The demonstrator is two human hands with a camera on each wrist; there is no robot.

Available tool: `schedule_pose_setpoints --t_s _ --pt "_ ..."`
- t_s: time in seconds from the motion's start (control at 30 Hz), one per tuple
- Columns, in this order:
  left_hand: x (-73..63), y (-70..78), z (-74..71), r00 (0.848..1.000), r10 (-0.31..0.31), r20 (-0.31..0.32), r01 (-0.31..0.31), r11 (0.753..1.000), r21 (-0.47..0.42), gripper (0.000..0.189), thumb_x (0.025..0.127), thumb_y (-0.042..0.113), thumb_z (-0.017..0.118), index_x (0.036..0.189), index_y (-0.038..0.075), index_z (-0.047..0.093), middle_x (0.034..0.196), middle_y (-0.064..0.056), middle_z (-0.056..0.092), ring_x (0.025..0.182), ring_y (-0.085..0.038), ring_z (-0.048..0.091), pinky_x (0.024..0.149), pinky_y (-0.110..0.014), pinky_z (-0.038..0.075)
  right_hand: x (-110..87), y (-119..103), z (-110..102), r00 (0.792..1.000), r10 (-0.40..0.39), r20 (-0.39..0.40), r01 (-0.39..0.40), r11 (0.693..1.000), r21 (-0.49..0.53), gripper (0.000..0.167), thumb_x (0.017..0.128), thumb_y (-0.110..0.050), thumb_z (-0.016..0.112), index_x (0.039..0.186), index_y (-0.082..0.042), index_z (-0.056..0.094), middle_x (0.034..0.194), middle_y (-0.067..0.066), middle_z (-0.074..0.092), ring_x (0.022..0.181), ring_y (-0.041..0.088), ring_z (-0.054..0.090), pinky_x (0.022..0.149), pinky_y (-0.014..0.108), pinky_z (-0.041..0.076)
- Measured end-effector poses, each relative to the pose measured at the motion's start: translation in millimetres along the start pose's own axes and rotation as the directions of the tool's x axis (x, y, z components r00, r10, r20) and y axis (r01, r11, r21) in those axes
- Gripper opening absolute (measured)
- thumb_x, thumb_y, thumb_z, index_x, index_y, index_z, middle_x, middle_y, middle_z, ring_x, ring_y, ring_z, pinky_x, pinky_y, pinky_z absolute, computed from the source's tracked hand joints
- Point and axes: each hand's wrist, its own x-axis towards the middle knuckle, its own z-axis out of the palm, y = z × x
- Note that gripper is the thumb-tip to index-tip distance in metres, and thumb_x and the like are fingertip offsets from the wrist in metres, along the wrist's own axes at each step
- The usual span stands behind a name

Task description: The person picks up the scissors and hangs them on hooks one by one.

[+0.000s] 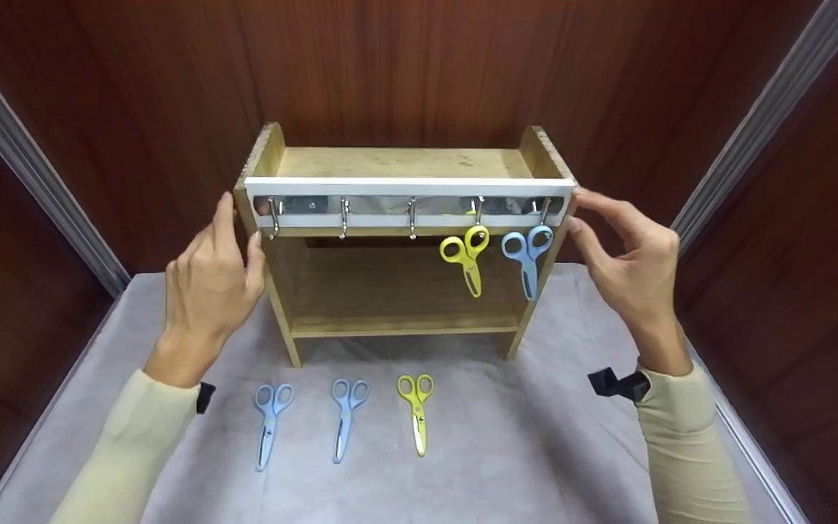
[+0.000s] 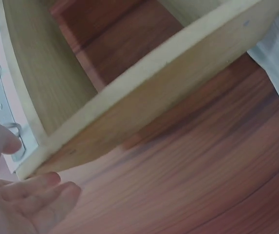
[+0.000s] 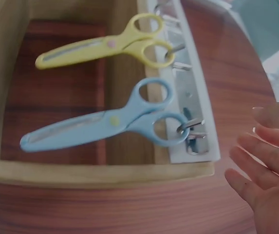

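A white hook rail (image 1: 410,187) lies along the front of a small wooden shelf (image 1: 404,327). Yellow scissors (image 1: 471,262) and blue scissors (image 1: 528,266) hang by a finger loop from its two right-hand hooks. At the shelf's left side, my left hand (image 1: 212,280) has its fingers extended along the outer edge, thumb near the rail's end. My right hand (image 1: 630,251) is beside the rail's right end, thumb and forefinger spread; the right wrist view shows its loose fingers (image 3: 256,168) apart from the wood. Both hands hold nothing.
On the grey cloth (image 1: 463,466) before the shelf lie blue scissors (image 1: 266,426), a second blue pair (image 1: 345,421) and a yellow pair (image 1: 417,415), blades toward me. Dark wood panels (image 1: 404,73) enclose the back and sides. The three left hooks (image 1: 344,218) carry nothing.
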Motion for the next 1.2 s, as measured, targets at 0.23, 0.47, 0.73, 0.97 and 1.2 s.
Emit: schedule_pose_setpoints --t_s 0.23,0.47,0.73,0.97,1.2 --pt "-20.5 9.1 2.9 1.0 -0.026 -0.012 0.027 0.998 0.059 0.041 0.103 0.018 0.061 0.133 -0.01 0.062 0.111 -0.031 0.073 0.099 -0.049 0.071 0.071 -0.063 0.063 8.2 10.9 0.5 0.998 -0.056 -0.039 0.051 0.993 -0.105 0.028 0.087 0.007 0.079 0.114 0.002 0.079 0.12 0.016 0.079 0.118 0.008 0.074 0.107 0.019 0.055" --pt "-38.8 19.6 9.8 0.999 -0.045 0.011 0.044 0.995 0.088 0.035 0.1 0.019 0.065 0.119 -0.01 0.068 0.111 -0.029 0.071 0.096 -0.048 0.072 0.068 -0.061 0.063 14.4 26.2 2.0 0.997 -0.074 -0.029 0.07 0.991 -0.115 0.03 0.087 0.004 0.081 0.116 -0.004 0.08 0.123 0.012 0.079 0.122 0.018 0.074 0.112 0.022 0.054" --pt "-57.1 32.4 21.0 0.997 -0.014 0.073 0.01 0.998 0.058 0.042 0.097 0.024 0.072 0.122 -0.01 0.068 0.119 -0.031 0.072 0.107 -0.05 0.072 0.085 -0.061 0.065 19.1 36.3 6.1 0.999 -0.051 -0.019 0.047 0.988 -0.146 0.033 0.087 0.001 0.081 0.12 -0.005 0.079 0.124 0.011 0.079 0.123 0.019 0.073 0.112 0.019 0.052" --pt "-74.3 42.2 33.6 0.992 0.01 0.129 -0.019 0.997 0.073 0.055 0.097 0.035 0.073 0.129 -0.009 0.067 0.126 -0.031 0.071 0.114 -0.052 0.07 0.096 -0.062 0.062 21.4 25.3 12.0 1.0 -0.022 0.022 0.025 0.985 -0.169 0.033 0.09 0.002 0.078 0.123 -0.001 0.077 0.127 0.018 0.076 0.124 0.022 0.072 0.112 0.013 0.049" --pt "-90.5 53.5 47.7 0.986 0.022 0.164 -0.041 0.993 0.11 0.072 0.094 0.052 0.072 0.131 -0.009 0.065 0.13 -0.03 0.07 0.119 -0.051 0.068 0.099 -0.062 0.061 24.3 23.9 15.8 0.999 -0.024 0.044 0.032 0.984 -0.175 0.032 0.09 0.001 0.079 0.122 -0.001 0.077 0.125 0.02 0.076 0.123 0.02 0.073 0.11 0.01 0.049"
